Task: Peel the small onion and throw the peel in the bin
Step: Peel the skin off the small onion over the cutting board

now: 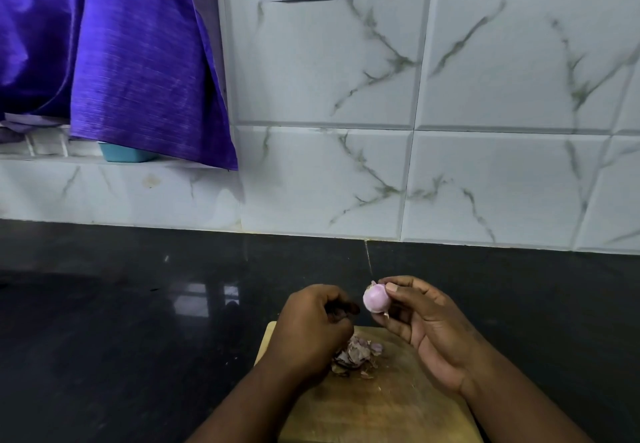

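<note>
One view, head: both hands work above a board [381, 408] on the dark counter [138, 304].
Right hand [427, 328]: thumb and fingertips clamped round the onion [375, 299], held in the air over the board's far edge.
Left hand [311, 328]: fingers curled just beside the onion; whether they pinch a dark scrap I cannot tell.
Peel [356, 356]: loose pile on the board, beneath the left hand.
Bin: not in view.
Handling: onion looks light, firm, probably slippery where bare; grip its sides and pick skin from the ends. Peel is papery and scatters easily; gather it cupped.
</note>
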`<move>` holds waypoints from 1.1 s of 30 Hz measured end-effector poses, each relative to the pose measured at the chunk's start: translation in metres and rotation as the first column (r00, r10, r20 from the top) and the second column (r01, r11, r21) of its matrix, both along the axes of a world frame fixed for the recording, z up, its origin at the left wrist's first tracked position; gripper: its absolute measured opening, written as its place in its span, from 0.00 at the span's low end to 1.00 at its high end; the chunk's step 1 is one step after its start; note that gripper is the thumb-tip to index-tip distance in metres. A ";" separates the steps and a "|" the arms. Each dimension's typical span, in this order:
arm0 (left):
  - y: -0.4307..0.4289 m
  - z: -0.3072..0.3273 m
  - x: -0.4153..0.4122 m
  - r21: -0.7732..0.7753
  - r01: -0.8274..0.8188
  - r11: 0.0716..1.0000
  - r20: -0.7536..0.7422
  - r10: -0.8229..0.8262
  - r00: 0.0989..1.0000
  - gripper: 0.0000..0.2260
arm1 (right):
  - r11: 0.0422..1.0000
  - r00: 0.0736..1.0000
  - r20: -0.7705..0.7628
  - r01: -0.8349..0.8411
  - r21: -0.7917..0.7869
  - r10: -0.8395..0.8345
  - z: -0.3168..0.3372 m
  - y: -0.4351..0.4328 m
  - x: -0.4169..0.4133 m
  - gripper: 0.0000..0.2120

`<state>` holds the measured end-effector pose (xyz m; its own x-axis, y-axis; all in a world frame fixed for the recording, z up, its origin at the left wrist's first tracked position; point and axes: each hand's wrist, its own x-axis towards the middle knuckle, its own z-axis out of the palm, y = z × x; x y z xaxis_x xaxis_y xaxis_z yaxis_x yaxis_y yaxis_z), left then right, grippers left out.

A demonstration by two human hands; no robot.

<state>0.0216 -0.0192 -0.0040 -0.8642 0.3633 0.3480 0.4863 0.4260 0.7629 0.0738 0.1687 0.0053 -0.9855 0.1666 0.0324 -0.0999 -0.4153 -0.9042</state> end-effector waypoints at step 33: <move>0.010 -0.002 0.006 0.378 -0.017 0.926 0.067 -0.009 0.998 0.03 | 0.999 1.000 -0.016 0.015 0.044 -0.015 -0.006 -0.011 -0.001 0.19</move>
